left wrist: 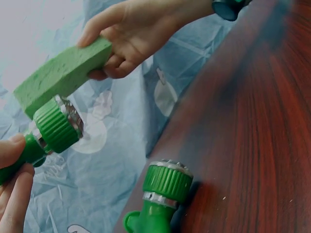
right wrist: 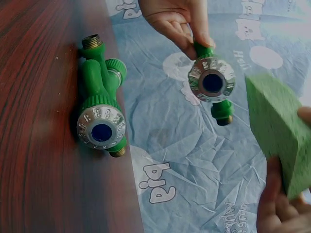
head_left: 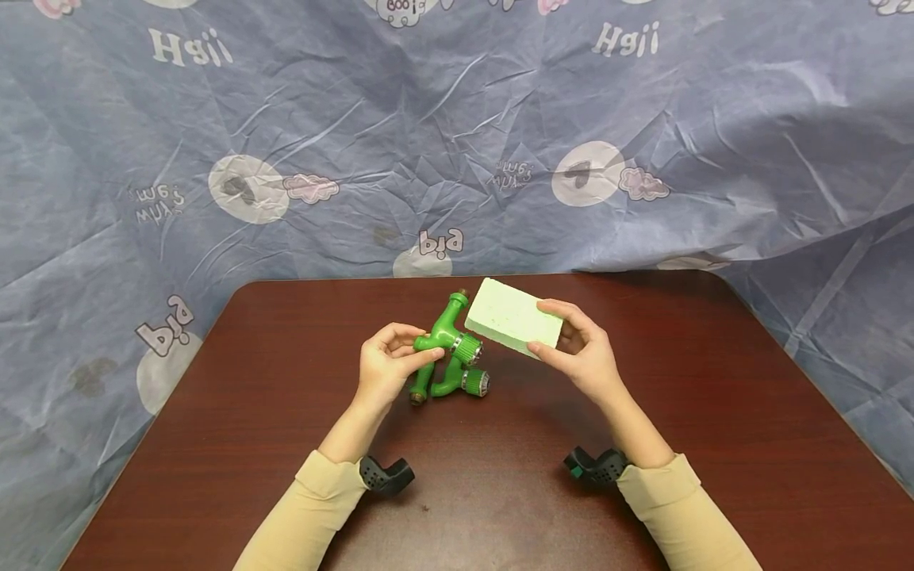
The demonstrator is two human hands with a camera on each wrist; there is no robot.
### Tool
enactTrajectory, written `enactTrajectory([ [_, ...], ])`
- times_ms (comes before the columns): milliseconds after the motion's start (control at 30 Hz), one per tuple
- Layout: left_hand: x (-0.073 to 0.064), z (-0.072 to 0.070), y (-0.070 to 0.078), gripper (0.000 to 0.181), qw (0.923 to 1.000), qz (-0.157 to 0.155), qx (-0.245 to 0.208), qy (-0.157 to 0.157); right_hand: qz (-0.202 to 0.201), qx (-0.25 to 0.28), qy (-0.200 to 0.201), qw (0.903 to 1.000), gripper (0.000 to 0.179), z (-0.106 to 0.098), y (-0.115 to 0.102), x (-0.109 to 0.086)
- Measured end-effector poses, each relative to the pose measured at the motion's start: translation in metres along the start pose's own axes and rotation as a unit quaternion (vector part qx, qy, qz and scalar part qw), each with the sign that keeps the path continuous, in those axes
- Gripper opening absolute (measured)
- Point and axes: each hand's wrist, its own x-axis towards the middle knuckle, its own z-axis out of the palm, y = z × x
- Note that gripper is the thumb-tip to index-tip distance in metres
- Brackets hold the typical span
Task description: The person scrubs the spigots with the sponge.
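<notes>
My left hand [head_left: 384, 363] pinches a green tap [head_left: 444, 331] with a ribbed knob and silver rim, raised above the table. A pale green block [head_left: 510, 313], slightly pitted like foam or sponge, is in the grip of my right hand [head_left: 591, 361], thumb on one side and fingers on the other. In the head view the block is tilted, just right of the held tap. More green taps [right wrist: 101, 102] lie close together on the table below the left hand; the right wrist view shows their knobs and brass threaded ends. The held tap partly covers them from the head.
The dark red-brown wooden table [head_left: 243, 412] extends around both hands. Behind it hangs a wrinkled blue-grey printed sheet [head_left: 400, 143]. Dark wrist mounts [head_left: 385, 476] sit by both beige sleeves [head_left: 685, 507].
</notes>
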Motion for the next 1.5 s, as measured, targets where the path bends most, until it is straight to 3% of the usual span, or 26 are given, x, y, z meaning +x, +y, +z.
enactTrajectory([
  [167, 0.003, -0.004, 0.000, 0.036, 0.9994, 0.006, -0.010, 0.033, -0.013, -0.040, -0.091, 0.9950, 0.055, 0.001, 0.000, -0.002],
  [367, 0.004, -0.005, -0.001, 0.040, 0.9984, 0.010, -0.026, 0.050, -0.023, -0.093, -0.136, 0.9860, 0.058, 0.003, -0.004, -0.004],
  [600, 0.004, -0.006, -0.001, 0.036, 0.9980, 0.013, -0.014, 0.060, -0.001, -0.120, -0.070, 0.9902, 0.053, 0.010, -0.024, -0.001],
  [867, 0.004, -0.006, -0.001, 0.039, 0.9977, 0.010, -0.032, 0.060, -0.007, -0.108, -0.110, 0.9880, 0.053, 0.012, -0.024, -0.001],
  [1133, 0.004, -0.006, 0.000, 0.033, 0.9970, 0.006, -0.038, 0.068, 0.009, -0.107, -0.024, 0.9939, 0.056, -0.001, -0.001, 0.000],
  [1367, 0.005, -0.008, 0.000, 0.038, 0.9963, 0.008, -0.048, 0.071, 0.045, -0.109, 0.002, 0.9930, 0.055, -0.006, -0.003, 0.002],
  [1500, 0.005, -0.008, 0.001, 0.032, 0.9962, 0.009, -0.047, 0.072, 0.071, -0.130, -0.008, 0.9890, 0.055, -0.004, -0.014, 0.002],
])
